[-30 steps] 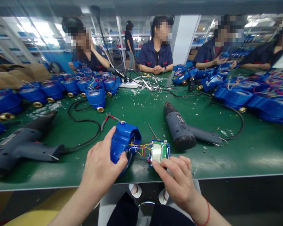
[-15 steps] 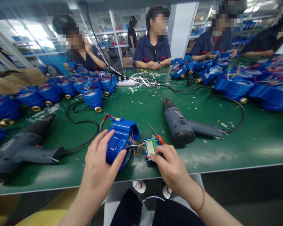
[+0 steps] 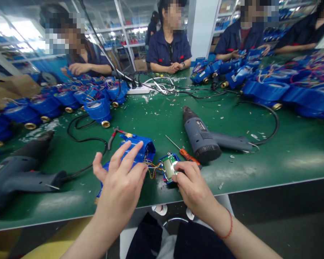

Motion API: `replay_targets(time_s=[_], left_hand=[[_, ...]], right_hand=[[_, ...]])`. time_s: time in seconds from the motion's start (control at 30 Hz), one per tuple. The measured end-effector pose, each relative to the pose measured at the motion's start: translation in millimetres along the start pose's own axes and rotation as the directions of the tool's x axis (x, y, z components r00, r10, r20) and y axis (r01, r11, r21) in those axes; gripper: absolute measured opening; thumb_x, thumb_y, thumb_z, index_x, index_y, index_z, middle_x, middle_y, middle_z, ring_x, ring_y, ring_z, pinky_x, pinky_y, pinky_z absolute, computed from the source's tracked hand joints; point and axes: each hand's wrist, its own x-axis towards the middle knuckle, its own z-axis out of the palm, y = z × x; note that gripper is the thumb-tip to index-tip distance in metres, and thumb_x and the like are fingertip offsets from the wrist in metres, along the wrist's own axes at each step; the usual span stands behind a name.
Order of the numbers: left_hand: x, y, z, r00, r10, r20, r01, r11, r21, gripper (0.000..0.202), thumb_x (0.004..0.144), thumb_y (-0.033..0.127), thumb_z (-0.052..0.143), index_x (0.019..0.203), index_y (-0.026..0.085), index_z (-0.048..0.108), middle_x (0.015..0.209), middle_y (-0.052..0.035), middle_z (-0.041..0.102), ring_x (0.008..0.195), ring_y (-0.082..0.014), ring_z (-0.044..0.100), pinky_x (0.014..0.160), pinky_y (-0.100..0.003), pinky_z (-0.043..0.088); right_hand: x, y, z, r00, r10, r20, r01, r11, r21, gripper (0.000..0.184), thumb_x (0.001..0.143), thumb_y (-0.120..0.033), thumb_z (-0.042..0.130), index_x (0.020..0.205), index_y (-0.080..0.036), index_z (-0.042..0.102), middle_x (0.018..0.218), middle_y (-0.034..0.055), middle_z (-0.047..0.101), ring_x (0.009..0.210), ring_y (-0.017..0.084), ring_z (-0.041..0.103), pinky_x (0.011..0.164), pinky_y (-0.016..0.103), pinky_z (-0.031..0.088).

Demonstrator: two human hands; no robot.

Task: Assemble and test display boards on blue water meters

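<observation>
My left hand hovers with fingers spread over a blue plastic water meter housing, touching its near side. Much of the housing is hidden behind that hand. Coloured wires run from the housing to a small circuit board with an LCD. My right hand pinches the board at its right edge. Just beyond that hand lies an orange-handled screwdriver, and red-handled pliers lie beyond the housing.
Two grey heat guns lie on the green workbench among black cables and plastic scraps. Rows of blue meters with brass fittings line both sides. A power strip sits ahead, and a co-worker sits across the bench.
My left hand has let go of its grip and spread its fingers above the housing. The board has shifted left with my right hand, uncovering the screwdriver's orange handle.
</observation>
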Motion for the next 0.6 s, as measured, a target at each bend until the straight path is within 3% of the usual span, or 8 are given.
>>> replay_targets(time_s=[0.13, 0.23, 0.33, 0.4, 0.5, 0.6], left_hand=[[-1.2, -10.3, -5.2, 0.999, -0.036, -0.004, 0.036, 0.999, 0.004, 0.015, 0.095, 0.018, 0.052, 0.085, 0.023, 0.062, 0.13, -0.0141, 0.067, 0.127, -0.0383, 0.055, 0.107, -0.075, 0.022], [-6.4, -15.0, -8.3, 0.995, -0.095, 0.013, 0.095, 0.995, -0.026, 0.012, 0.095, 0.02, 0.051, 0.087, 0.026, 0.059, 0.127, -0.0108, 0.068, 0.125, -0.0354, 0.057, 0.109, -0.072, 0.024], [-14.1, -10.4, -8.7, 0.991, -0.121, -0.058, 0.118, 0.992, -0.051, 0.01, 0.092, 0.019, 0.056, 0.091, 0.029, 0.059, 0.125, -0.0055, 0.068, 0.125, -0.0316, 0.057, 0.113, -0.067, 0.025], [-18.1, -1.3, -7.0, 0.993, -0.08, -0.088, 0.078, 0.997, -0.025, 0.012, 0.088, 0.018, 0.061, 0.091, 0.029, 0.062, 0.128, -0.0047, 0.067, 0.126, -0.0333, 0.056, 0.113, -0.069, 0.023], [-18.0, 17.8, -1.0, 0.999, -0.035, 0.017, 0.033, 0.994, 0.101, 0.014, 0.086, 0.017, 0.065, 0.097, 0.026, 0.067, 0.141, -0.0121, 0.058, 0.129, -0.0433, 0.051, 0.105, -0.079, 0.02], [-10.8, 33.6, 6.8, 0.987, -0.078, 0.142, 0.047, 0.976, 0.21, 0.012, 0.085, 0.016, 0.065, 0.096, 0.019, 0.07, 0.151, -0.019, 0.047, 0.133, -0.0506, 0.044, 0.098, -0.085, 0.019]], right_hand=[[-1.7, 1.3, -0.8, 0.997, 0.048, -0.068, -0.048, 0.999, 0.01, 0.019, 0.094, -0.001, 0.047, 0.088, -0.017, 0.053, 0.103, 0.0097, 0.056, 0.096, 0.021, 0.051, 0.083, 0.037, 0.052], [-1.7, 1.8, -0.5, 0.989, 0.087, -0.123, -0.084, 0.996, 0.028, 0.017, 0.094, -0.002, 0.05, 0.091, -0.018, 0.053, 0.102, 0.0091, 0.057, 0.094, 0.02, 0.053, 0.082, 0.038, 0.052], [-0.9, 0.9, 0.0, 0.983, 0.092, -0.159, -0.087, 0.995, 0.041, 0.018, 0.092, -0.001, 0.051, 0.092, -0.018, 0.053, 0.099, 0.0085, 0.057, 0.091, 0.019, 0.053, 0.08, 0.037, 0.052], [-0.8, 0.0, 0.5, 0.981, 0.095, -0.166, -0.089, 0.995, 0.047, 0.017, 0.092, 0.0, 0.051, 0.092, -0.018, 0.053, 0.099, 0.0085, 0.057, 0.091, 0.019, 0.052, 0.079, 0.036, 0.052], [-1.7, -0.8, 1.3, 0.981, 0.099, -0.164, -0.091, 0.994, 0.056, 0.019, 0.091, 0.001, 0.053, 0.093, -0.018, 0.052, 0.1, 0.0084, 0.057, 0.091, 0.02, 0.052, 0.081, 0.036, 0.051], [-2.9, -0.5, 1.9, 0.982, 0.095, -0.161, -0.086, 0.994, 0.06, 0.021, 0.089, 0.003, 0.053, 0.093, -0.018, 0.052, 0.099, 0.0077, 0.057, 0.091, 0.02, 0.052, 0.081, 0.036, 0.05]])
